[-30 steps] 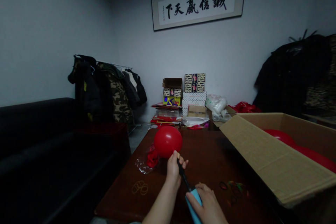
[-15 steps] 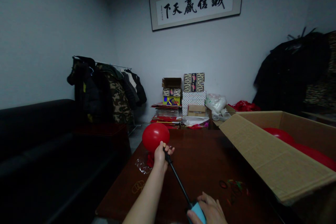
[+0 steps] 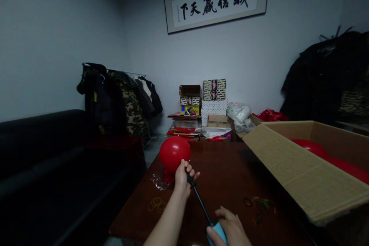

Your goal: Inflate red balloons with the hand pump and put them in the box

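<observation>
A round, shiny red balloon is inflated at the far left of the table. My left hand is closed around the black end of a hand balloon pump, right at the balloon's lower side. The balloon's neck is hidden by my fingers. From there a thin black rod slants down toward me to the pump's light blue part. My right hand grips that blue part, with the thumb on one side and the fingers on the other. More red balloon material lies behind my left wrist.
On the brown table lie clear plastic wrap, pale rubber bands and coloured bands. A cardboard box holding red balloons stands at right. A black sofa is at left; stacked boxes stand behind.
The balloon and my left hand sit slightly further right and lower in the picture, and the whole scene has shifted a little. The balloon looks slightly bigger. Both hands keep their grips.
</observation>
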Available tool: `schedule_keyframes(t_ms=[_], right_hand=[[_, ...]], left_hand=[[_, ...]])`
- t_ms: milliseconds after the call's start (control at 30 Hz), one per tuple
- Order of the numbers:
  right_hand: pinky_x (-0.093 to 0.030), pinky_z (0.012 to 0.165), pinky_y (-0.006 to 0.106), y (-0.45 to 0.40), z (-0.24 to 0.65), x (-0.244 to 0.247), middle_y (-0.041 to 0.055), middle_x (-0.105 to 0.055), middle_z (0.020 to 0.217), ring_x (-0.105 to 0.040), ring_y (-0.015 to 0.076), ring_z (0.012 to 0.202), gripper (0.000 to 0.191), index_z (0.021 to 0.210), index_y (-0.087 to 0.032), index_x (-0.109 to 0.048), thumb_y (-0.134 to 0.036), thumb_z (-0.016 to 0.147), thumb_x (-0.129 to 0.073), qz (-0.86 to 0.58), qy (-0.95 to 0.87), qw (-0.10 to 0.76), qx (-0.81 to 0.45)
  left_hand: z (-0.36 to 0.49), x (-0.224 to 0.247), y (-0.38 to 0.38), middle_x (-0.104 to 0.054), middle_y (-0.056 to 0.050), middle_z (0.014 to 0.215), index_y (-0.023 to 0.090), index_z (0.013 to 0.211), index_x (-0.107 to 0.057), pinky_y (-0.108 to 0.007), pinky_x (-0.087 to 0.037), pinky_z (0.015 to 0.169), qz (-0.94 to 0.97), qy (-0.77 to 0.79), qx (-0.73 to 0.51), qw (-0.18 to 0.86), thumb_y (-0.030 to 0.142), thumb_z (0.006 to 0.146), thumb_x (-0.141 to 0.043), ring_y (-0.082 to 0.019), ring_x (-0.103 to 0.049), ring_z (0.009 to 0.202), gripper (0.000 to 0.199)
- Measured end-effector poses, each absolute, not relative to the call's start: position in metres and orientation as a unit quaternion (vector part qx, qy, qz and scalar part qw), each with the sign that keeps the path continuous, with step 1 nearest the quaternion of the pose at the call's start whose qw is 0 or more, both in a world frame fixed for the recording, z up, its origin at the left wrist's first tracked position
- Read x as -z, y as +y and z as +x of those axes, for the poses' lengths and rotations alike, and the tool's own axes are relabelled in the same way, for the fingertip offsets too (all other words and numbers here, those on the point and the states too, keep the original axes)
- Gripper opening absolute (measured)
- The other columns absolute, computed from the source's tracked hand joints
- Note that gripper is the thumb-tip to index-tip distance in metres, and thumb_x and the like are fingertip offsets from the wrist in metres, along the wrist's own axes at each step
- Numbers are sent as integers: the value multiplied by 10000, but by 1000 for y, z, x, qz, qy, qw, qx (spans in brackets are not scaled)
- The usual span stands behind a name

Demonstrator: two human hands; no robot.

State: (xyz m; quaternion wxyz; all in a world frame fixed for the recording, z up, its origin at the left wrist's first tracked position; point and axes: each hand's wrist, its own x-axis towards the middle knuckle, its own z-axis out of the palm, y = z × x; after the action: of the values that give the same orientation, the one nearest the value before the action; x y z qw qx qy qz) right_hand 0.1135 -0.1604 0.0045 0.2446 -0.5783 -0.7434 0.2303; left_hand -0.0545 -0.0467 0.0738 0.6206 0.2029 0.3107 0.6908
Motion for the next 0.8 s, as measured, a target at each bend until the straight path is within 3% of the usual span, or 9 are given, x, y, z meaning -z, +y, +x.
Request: schedule_keyframes(t_ms=[233,367,600,800], right_hand=[[-188,1127,509,-142,108,-32,142,-525,1348,-396,316,1312,554,1121,-170,-665,-589,876,-399,-582,-735,248,-243],[-250,1105,460,-130,100,-38,133,-543,1314,-446,306,1267,535,1019,-166,-697,-578,890,-381,-579,-733,267,-234],[-214,1108,534,-129,90,-27,139,-561,1283,-441,311,1270,552,1154,-166,-634,-576,902,-363,-579,-735,249,-250],[-258,1088,553,-141,98,-2,128,-609,1232,-468,335,1255,457,1071,-200,-677,-545,862,-461,-592,-745,225,-206]], left_hand=[[-29,-62,-64,-395,90,530,210,678,-389,-371,-532,707,226,276,-656,664,501,779,-657,-70,-372,440,409],[-19,-56,-68,-416,86,517,211,668,-393,-393,-526,720,249,278,-646,666,557,729,-684,-73,-383,426,456],[-27,-52,-57,-412,96,470,206,647,-400,-371,-529,685,270,314,-677,608,566,735,-669,-59,-358,375,458],[-49,-54,-38,-415,100,474,203,642,-398,-371,-536,679,248,318,-708,580,526,725,-696,-58,-379,380,448]])
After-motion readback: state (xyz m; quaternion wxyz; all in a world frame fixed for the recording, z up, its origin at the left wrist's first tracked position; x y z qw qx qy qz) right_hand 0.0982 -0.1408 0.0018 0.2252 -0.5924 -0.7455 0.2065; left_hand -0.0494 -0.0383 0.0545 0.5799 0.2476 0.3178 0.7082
